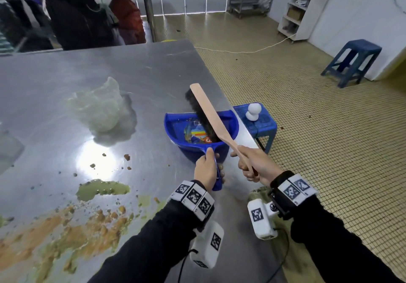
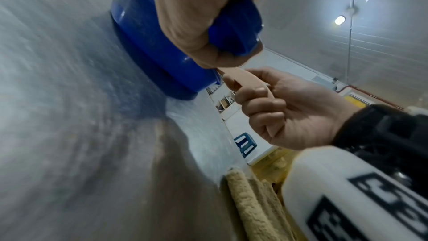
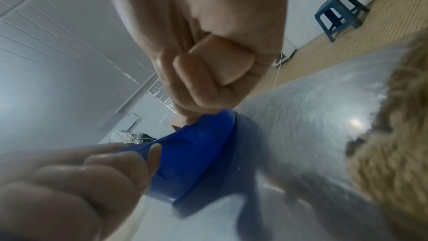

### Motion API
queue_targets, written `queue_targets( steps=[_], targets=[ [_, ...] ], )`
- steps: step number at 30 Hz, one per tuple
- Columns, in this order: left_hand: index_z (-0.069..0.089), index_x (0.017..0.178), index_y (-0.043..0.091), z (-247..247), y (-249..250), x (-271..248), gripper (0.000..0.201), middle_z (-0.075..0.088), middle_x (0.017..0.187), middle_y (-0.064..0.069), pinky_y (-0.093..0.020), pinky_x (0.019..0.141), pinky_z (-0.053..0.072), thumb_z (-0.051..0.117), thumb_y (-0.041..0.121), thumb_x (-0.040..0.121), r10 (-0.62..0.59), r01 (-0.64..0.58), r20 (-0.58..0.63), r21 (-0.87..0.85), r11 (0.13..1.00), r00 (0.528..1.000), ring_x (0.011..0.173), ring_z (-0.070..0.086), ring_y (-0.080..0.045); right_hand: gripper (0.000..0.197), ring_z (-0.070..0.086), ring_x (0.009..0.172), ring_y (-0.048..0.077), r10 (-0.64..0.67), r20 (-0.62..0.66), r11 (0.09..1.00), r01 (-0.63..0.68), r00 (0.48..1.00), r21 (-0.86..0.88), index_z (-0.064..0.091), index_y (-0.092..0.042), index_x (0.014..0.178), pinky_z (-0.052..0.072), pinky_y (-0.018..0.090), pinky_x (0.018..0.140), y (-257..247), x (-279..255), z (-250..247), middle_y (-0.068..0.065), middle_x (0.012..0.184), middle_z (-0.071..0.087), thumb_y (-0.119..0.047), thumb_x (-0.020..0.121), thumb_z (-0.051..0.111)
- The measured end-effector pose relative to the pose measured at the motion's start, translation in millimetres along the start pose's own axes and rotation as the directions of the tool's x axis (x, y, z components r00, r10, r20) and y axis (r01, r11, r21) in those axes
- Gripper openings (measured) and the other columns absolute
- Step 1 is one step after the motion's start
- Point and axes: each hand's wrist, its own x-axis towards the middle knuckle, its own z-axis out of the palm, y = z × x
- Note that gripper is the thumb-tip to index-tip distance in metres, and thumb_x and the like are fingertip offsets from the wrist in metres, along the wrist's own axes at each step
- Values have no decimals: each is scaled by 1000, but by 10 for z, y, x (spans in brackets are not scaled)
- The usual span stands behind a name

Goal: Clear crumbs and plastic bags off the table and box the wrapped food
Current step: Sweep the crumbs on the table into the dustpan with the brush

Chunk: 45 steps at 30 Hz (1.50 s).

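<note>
A blue dustpan (image 1: 175, 126) rests on the steel table (image 1: 66, 80) near its right edge, with a colourful plastic wrapper (image 1: 196, 136) inside. My left hand (image 1: 207, 169) grips the dustpan's handle (image 2: 234, 30). My right hand (image 1: 252, 164) holds the wooden handle of a brush (image 1: 208, 111), whose dark bristles reach into the pan. A crumpled clear plastic bag (image 1: 102, 107) lies on the table to the left of the pan. Brown crumbs (image 1: 127, 157) dot the steel, and orange and green smears (image 1: 87, 223) spread along the near left.
A tan cloth (image 2: 252, 208) hangs at the table's near right edge. A blue stool (image 1: 261, 124) carrying a white object (image 1: 252, 111) stands just past the right edge; another blue stool (image 1: 351, 60) stands by the wall. A person in dark clothing (image 1: 74, 12) is behind the table.
</note>
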Motion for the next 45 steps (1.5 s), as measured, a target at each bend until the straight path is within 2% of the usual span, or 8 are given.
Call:
queue_targets(
  steps=[5, 8, 12, 20, 29, 35, 39, 45],
  targets=[
    [50, 83, 12, -398, 54, -141, 35, 41, 55, -2, -17, 38, 32, 33, 37, 100, 20, -24, 56, 80, 996, 998, 31, 37, -8, 32, 34, 36, 11, 48, -18, 997, -47, 999, 66, 57, -8, 102, 22, 18, 40, 10, -192, 321, 2, 57, 41, -28, 95, 32],
    [50, 85, 11, -667, 73, -332, 34, 40, 55, -3, -15, 35, 31, 33, 37, 100, 52, -59, 69, 99, 993, 996, 29, 35, -7, 33, 28, 36, 11, -8, -105, 999, 13, 994, 43, 60, -8, 100, 18, 22, 45, 70, -348, 575, 0, 53, 38, -30, 92, 36],
    [50, 88, 11, -1161, 131, -693, 34, 40, 56, -3, -16, 34, 30, 32, 37, 100, 125, -136, 77, 163, 977, 989, 29, 36, -7, 37, 27, 37, 11, -103, -88, 992, 109, 991, 60, 60, -7, 100, 19, 23, 44, 170, -711, 962, -1, 51, 38, -38, 96, 39],
    [50, 88, 9, -2342, 159, -1631, 36, 39, 53, 0, -16, 33, 29, 33, 38, 100, 282, -302, 116, 230, 925, 952, 30, 34, -7, 35, 26, 30, 6, -221, -82, 970, 228, 972, 82, 53, -10, 84, 19, 12, 34, 203, -1660, 1973, -1, 52, 36, -39, 97, 39],
    [45, 80, 12, -3421, -161, -2339, 31, 38, 56, -4, -19, 33, 31, 34, 33, 100, 354, -359, 76, 304, 882, 932, 32, 34, -10, 34, 26, 27, 6, -355, -254, 922, 382, 900, 64, 56, -5, 86, 20, 9, 33, 451, -2386, 2478, 1, 52, 35, -35, 97, 42],
    [47, 87, 6, -3694, -302, -2474, 34, 39, 55, -4, -19, 34, 31, 32, 34, 100, 358, -346, 2, 263, 901, 934, 32, 34, -11, 33, 26, 24, 5, -253, -361, 963, 270, 898, -2, 56, 0, 85, 19, 10, 32, 625, -2308, 2319, 3, 50, 36, -28, 96, 43],
    [49, 85, 7, -3753, -323, -2545, 35, 39, 55, -4, -17, 34, 31, 32, 33, 100, 367, -352, -27, 226, 908, 930, 32, 35, -10, 36, 24, 25, 6, -133, -352, 990, 141, 927, -2, 52, -4, 75, 18, 10, 31, 720, -2189, 2307, 4, 52, 35, -29, 97, 41],
    [48, 78, 8, -3832, -361, -2626, 36, 41, 53, -3, -18, 34, 30, 34, 33, 100, 379, -357, -88, 194, 914, 921, 31, 34, -10, 29, 23, 23, 6, -90, -306, 996, 92, 948, -6, 48, -10, 72, 18, 9, 31, 807, -2103, 2451, 4, 53, 34, -24, 95, 36]
  ],
)
